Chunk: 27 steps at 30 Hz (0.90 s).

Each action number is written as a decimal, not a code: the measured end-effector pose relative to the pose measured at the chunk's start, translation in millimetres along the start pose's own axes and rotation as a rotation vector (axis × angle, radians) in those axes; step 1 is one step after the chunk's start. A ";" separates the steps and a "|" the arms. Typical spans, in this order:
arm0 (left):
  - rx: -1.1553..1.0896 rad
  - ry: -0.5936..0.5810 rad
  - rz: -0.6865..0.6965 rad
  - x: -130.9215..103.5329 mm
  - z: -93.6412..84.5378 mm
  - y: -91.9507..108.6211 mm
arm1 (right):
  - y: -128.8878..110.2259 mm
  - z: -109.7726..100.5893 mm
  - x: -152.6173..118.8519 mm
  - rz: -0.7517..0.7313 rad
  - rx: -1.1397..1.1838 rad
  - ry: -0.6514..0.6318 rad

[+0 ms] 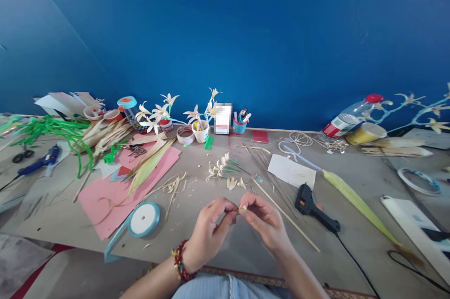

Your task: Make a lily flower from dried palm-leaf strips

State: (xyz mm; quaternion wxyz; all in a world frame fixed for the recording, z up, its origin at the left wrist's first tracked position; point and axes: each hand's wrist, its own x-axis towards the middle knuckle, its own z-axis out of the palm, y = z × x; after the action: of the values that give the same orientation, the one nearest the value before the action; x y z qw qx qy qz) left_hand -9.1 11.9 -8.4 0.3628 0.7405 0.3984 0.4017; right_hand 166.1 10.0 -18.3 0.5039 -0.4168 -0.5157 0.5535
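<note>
My left hand [215, 224], a beaded bracelet on its wrist, is raised over the table with thumb and forefinger pinched together; what they grip is hidden. Opposite it, my right hand [266, 224] pinches a small pale yellow-green piece [244, 207], too small to name. The fingertips of both hands nearly meet. Just beyond them lie loose pale petals [232, 183] and several small cream flowers [220, 167] on green stems. A thin wooden stick [286, 217] lies to the right of my right hand.
A black glue gun [316, 209] with a trailing cord lies at right, near a white card [291, 171] and a long corn husk [358, 203]. At left are a blue ribbon roll [143, 219] and pink paper [101, 205]. Cups and husk flowers [160, 112] line the blue wall.
</note>
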 end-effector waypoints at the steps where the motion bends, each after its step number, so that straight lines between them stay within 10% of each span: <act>1: 0.031 0.017 0.040 0.1 0.1 -0.6 | 0.6 -0.3 0.0 0.006 0.010 -0.002; 8: 0.179 0.121 0.264 4.0 0.7 -3.1 | 7.9 -1.1 0.4 -0.008 0.040 -0.018; 27: -0.270 -0.045 -0.126 1.2 -2.2 4.8 | -0.4 -6.9 -1.0 -0.116 -0.019 -0.107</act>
State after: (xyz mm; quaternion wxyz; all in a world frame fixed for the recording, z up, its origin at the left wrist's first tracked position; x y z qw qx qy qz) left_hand -9.2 11.4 -3.0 0.4924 0.6673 0.3781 0.4115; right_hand 173.1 10.1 -18.9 0.5029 -0.3609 -0.5703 0.5400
